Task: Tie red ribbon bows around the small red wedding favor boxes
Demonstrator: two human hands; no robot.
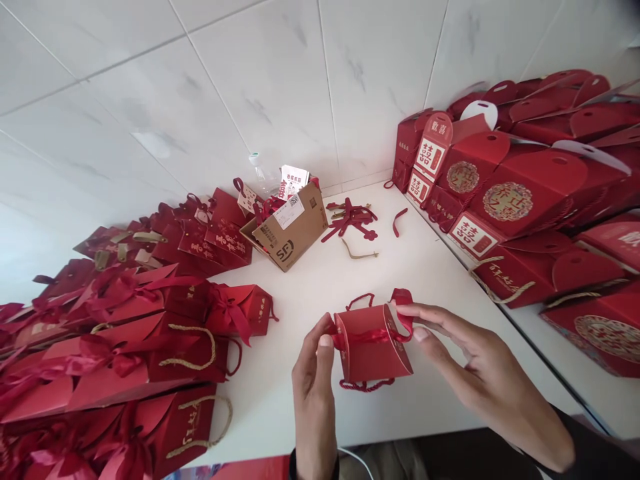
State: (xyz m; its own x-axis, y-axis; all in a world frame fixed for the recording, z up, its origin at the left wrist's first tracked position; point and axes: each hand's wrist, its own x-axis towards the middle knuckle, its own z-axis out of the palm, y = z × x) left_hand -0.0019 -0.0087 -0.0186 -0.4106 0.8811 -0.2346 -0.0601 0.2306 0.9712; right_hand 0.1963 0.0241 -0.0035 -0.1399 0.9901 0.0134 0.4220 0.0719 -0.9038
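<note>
A small red gift box sits on the white table in front of me, with dark red cord handles at its far and near sides. A red satin ribbon runs across its top. At the box's left side my left hand pinches one end of this ribbon between thumb and fingers. My right hand is at the right side, its thumb and index finger closed on the other end, which loops up above the fingertips.
Red gift boxes with tied bows crowd the left side. Stacked red boxes line the right. Toward the wall are a cardboard carton, a clear plastic bottle and loose cord pieces on the white table.
</note>
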